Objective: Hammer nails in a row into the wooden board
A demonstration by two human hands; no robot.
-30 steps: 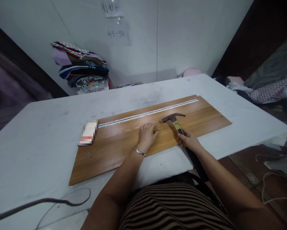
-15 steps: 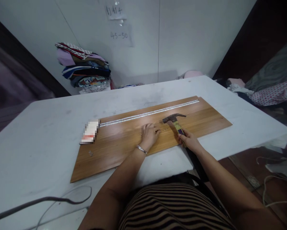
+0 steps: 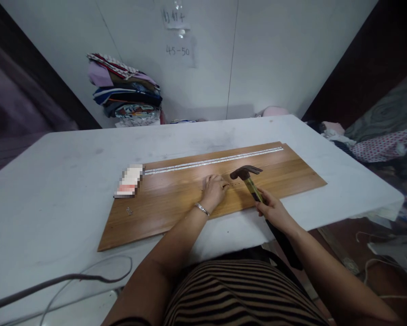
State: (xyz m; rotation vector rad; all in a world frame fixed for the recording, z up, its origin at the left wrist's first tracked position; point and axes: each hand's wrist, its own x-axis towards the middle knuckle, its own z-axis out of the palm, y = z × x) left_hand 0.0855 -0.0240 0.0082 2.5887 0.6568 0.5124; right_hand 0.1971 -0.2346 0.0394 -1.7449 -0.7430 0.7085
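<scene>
A wooden board (image 3: 169, 203) lies across the white table. My left hand (image 3: 215, 192) rests on its middle, fingers bent and pinched together; what sits at the fingertips is too small to make out. Just right of those fingertips runs a short row of small dark dots (image 3: 237, 183) in the wood. My right hand (image 3: 274, 210) is wrapped round the grip of a claw hammer (image 3: 252, 188). The hammer's head hangs over the board, a little to the right of my left fingers, its striking face pointing left and its claw right.
Two pale measuring strips (image 3: 213, 160) run along the board's far side. At its left end lie a blurred-out flat object (image 3: 130, 181) and a few small nail-like pieces (image 3: 129, 211). Folded clothes (image 3: 125, 93) are stacked behind the table. A dark cable (image 3: 60, 280) crosses the near left.
The hammer has turned slightly in my right hand, showing more of its claw, and the right hand sits a little lower in view. My left hand stays at its spot. The whole view has shifted slightly.
</scene>
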